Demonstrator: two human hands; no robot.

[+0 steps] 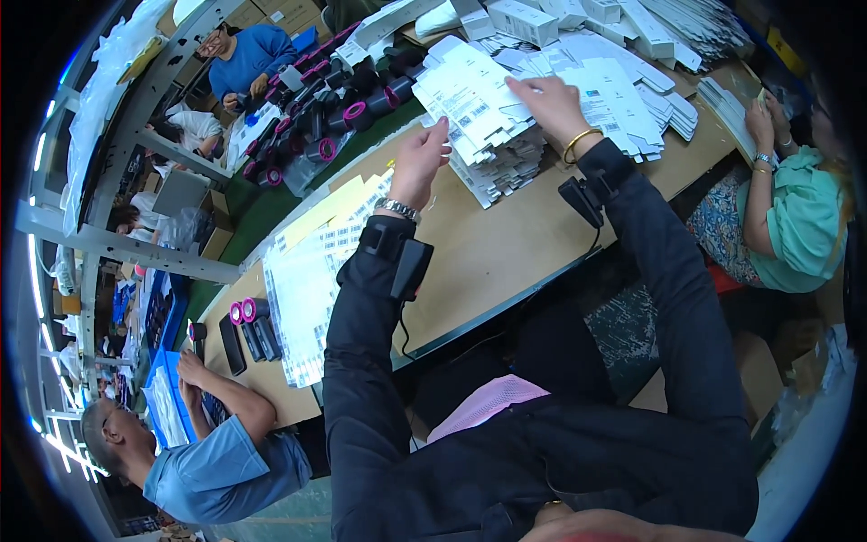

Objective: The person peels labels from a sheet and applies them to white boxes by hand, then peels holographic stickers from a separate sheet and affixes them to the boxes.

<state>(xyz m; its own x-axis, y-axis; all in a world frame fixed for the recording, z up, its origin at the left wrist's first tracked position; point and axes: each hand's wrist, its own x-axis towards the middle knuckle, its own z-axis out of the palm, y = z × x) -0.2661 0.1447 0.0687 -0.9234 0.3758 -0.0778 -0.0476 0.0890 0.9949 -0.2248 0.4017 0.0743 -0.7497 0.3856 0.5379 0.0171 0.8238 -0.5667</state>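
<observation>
A tall pile of flattened white cartons (470,101) with printed labels stands on the brown work table (492,239) in front of me. My right hand (553,107) reaches to the pile's upper right edge, with its fingers apart and touching the top carton. By the pile's left side is my left hand (420,167), its fingers partly bent and pointing up, with nothing visible in them. Sheets of printed labels (312,275) and a yellowish sheet (325,217) lie to the left of my left forearm.
More flattened cartons (601,99) and folded white boxes (524,23) fill the far right. Black devices with pink rings (357,113) crowd a green surface beyond the table. Co-workers sit at left (217,461), far left (253,63) and right (795,212). A black case (232,343) lies left.
</observation>
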